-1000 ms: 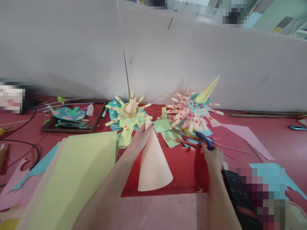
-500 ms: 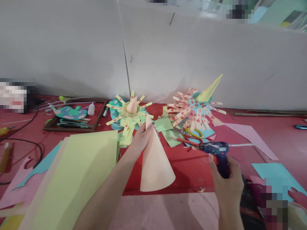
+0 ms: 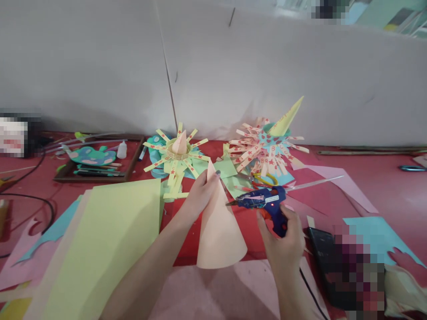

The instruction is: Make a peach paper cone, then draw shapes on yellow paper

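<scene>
My left hand (image 3: 204, 189) is closed around the upper part of a pale peach paper cone (image 3: 220, 240), whose point sticks up above the fingers and whose wide end faces down toward me. In my right hand (image 3: 283, 231) is a dark blue glue gun (image 3: 267, 200), gripped by its handle. A clear glue stick (image 3: 316, 182) pokes out of its back, and a small light glows on its side. The dark nozzle points left, close to the cone's right edge; whether it touches the paper I cannot tell.
Behind stand two decorated paper crowns, a yellow one (image 3: 180, 153) and a pink one (image 3: 271, 142). Scissors (image 3: 265, 179) lie near the pink crown. To the left are a tool tray (image 3: 95, 179) and yellow sheets (image 3: 116, 231). A black phone (image 3: 320, 249) and blue paper (image 3: 376, 226) lie right.
My right hand has brought the glue gun leftward, its nozzle now near the cone's edge. My left hand keeps its hold on the cone. The phone has come into fuller view.
</scene>
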`<state>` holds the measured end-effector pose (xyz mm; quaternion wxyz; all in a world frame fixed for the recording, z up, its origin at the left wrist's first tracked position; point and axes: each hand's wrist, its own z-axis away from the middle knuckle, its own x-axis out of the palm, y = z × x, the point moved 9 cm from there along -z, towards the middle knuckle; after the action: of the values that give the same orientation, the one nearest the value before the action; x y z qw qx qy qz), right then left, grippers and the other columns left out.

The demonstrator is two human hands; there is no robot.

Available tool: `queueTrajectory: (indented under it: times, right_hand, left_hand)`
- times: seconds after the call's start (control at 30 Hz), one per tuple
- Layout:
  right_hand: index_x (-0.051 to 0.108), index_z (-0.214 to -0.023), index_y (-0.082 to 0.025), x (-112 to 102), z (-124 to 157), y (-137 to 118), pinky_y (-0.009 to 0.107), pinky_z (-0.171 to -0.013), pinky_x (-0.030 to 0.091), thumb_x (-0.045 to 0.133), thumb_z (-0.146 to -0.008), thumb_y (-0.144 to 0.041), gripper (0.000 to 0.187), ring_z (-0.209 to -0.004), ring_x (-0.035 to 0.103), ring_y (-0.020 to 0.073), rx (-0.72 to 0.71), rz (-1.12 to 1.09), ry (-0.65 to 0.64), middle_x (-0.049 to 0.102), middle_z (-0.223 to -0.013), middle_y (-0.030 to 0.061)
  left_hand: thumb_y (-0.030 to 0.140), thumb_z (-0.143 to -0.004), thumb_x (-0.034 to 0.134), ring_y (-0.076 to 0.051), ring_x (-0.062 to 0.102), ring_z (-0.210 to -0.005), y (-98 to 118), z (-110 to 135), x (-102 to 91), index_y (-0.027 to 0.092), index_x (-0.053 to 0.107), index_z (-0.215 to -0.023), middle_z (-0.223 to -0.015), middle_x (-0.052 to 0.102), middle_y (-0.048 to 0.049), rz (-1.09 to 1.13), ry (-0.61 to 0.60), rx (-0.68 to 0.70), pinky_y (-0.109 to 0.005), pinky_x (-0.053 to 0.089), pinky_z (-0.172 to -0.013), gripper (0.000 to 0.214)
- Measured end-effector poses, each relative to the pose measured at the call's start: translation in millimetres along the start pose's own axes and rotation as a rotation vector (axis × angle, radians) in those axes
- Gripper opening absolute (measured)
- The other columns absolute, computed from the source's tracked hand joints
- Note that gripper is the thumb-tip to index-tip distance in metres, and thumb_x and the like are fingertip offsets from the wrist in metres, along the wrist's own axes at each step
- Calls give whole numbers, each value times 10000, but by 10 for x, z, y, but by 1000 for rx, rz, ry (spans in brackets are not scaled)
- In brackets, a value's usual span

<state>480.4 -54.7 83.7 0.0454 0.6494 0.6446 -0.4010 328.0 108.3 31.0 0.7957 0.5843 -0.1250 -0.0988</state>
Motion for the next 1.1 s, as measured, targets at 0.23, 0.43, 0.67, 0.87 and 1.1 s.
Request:
queueTrajectory:
  times: [0.23,0.43,0.67,0.87,1.1]
  right_hand:
    - [523,-987,-131,-42,0,-25,319,-655,481,643,-718,-324,353,-767,589,205,-6,36,34,599,-854,100]
    - [529,-979,-134,-43,-5,-45,303,-627,487,654,-708,-309,346,-744,592,196,-5,18,28,602,-851,96]
    - [534,-981,-141,-16,-2,-45,299,-634,477,640,-723,-307,324,-763,585,193,4,5,10,602,-861,94]
    - [532,-982,-136,-8,-1,-41,288,-616,464,622,-743,-309,309,-763,578,187,11,-12,-20,598,-859,93]
    - [525,-998,-149,-2,22,-16,295,-620,465,606,-754,-316,307,-777,580,190,16,-27,-45,596,-884,92]
  left_hand:
    - [450,-730,528,-196,574,-723,28,13,50,175,523,-716,-703,612,-31,-17,-68,43,-288,439,-652,275]
    - [454,-723,533,-191,569,-696,19,13,48,177,529,-724,-707,614,-30,-27,-58,26,-287,436,-643,277]
    - [450,-719,538,-178,556,-696,42,8,36,182,523,-714,-698,603,-13,-55,-31,42,-277,420,-664,269]
    - [441,-739,520,-163,554,-669,28,16,48,183,520,-725,-716,604,-7,-63,-38,31,-278,417,-664,259]
    - [432,-697,569,-193,575,-682,6,-7,5,183,538,-705,-649,603,-14,21,-16,26,-297,435,-652,251]
